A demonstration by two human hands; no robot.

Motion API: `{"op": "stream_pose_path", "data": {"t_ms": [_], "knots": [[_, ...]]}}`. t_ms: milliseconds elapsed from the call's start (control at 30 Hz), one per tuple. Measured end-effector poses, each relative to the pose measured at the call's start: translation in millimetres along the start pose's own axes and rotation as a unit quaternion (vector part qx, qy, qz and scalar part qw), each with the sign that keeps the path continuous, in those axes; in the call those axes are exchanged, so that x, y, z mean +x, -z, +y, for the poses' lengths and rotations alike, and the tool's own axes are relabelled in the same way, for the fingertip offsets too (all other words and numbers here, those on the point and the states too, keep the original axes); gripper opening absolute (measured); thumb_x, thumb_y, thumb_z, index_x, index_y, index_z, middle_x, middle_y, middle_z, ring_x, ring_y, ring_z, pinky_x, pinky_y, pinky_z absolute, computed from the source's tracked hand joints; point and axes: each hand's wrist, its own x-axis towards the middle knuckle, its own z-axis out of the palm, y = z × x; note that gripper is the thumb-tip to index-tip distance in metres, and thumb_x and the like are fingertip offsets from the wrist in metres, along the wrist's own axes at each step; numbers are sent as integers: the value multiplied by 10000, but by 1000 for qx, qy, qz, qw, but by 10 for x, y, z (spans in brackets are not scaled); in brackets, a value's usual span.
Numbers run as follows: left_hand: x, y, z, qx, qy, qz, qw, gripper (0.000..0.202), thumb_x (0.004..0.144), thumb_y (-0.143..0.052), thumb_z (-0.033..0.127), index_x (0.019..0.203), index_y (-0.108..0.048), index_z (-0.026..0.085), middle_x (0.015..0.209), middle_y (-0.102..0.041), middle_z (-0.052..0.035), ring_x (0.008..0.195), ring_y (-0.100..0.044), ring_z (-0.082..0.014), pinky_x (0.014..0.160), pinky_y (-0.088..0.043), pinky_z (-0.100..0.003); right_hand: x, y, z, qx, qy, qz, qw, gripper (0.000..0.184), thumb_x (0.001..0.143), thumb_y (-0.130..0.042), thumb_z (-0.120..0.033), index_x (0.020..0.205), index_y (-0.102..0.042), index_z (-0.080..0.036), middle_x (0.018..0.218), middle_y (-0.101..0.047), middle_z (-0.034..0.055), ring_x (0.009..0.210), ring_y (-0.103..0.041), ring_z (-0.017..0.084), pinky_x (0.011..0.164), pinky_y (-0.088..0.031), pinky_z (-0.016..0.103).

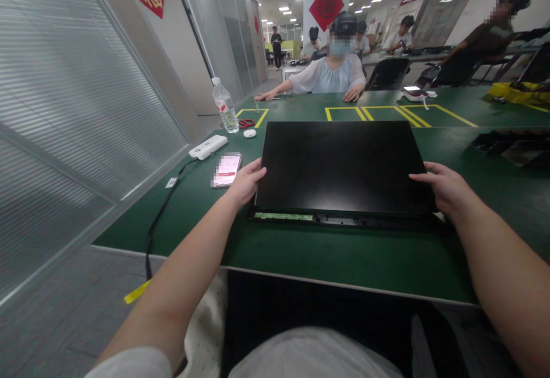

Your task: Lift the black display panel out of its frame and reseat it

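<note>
A flat black display panel (344, 166) lies before me, its surface dark and glossy. Along its near edge a black frame (378, 221) shows, with a narrow green circuit board (283, 216) at the left part of it. My left hand (249, 183) grips the panel's left edge, thumb on top and the other fingers mostly hidden beside or below it. On the opposite edge, my right hand (444, 186) has its thumb over the front and its fingers behind the side.
Left of the panel are a lit phone (226, 170), a white power bank (208, 147) on a black strap, a small white case (250, 133), red-handled scissors (246, 123) and a water bottle (224, 106). Dark parts (511, 143) lie right. A person (333, 74) sits opposite.
</note>
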Motion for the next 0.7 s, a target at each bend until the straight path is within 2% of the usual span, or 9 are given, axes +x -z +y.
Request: {"op": "stream_pose_path", "data": {"t_ms": [200,300,500,700], "knots": [[2,47,-19,39,7,-12,999,605,610,-867,145,1193,-704,159,1245,-740,-112,1296,-613,-307,1151,-435,-468,-30,-29,-1,-5,6,12,1000,413,546,-750,25,850,-648,-235,715,-707,-14,593,-664,169,462,-545,246],[17,69,-33,61,-3,-8,998,622,552,-888,120,1146,-705,143,1225,-743,-119,1316,-596,-305,1178,-397,-456,-40,-37,-12,-10,-12,0,1000,397,543,-749,18,839,-651,-227,706,-704,-10,576,-656,172,461,-559,273],[44,97,-58,86,-15,10,996,607,524,-890,112,1098,-694,127,1212,-737,-136,1256,-633,-304,1157,-412,-469,-28,-35,-7,-17,-16,-7,1000,387,544,-740,-1,841,-657,-235,694,-712,-5,566,-658,186,450,-560,291],[23,68,-38,82,-9,24,996,845,529,-857,53,1327,-606,166,1264,-715,-122,1266,-630,-310,1125,-455,-467,-13,-29,13,-20,-12,-4,1000,385,564,-745,6,853,-660,-234,706,-713,3,577,-662,193,470,-567,302]]}}
